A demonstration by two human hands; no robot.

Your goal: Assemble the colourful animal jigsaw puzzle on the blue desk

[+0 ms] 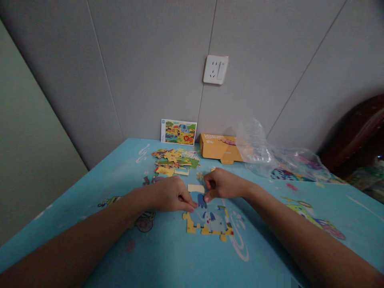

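Note:
A partly joined jigsaw puzzle (216, 225), showing a pale blue elephant with a yellow border, lies flat on the table in front of me. At its far edge is a blue puzzle piece (201, 201) with a darker blue shape. My left hand (174, 195) is closed, its fingertips pressed together at that piece's left side. From the right, my right hand (223, 184) reaches in with curled fingers, its thumb on the piece's right side. Just beyond lies a cream-coloured piece (195, 188), apparently face down. The undersides of my fingertips are hidden.
Loose puzzle pieces (172, 162) lie heaped behind my left hand. A picture card (179, 133) leans against the wall beside an orange box (220, 147). Clear plastic wrapping (255, 146) spreads to the right. The table has a blue patterned cloth (144, 256).

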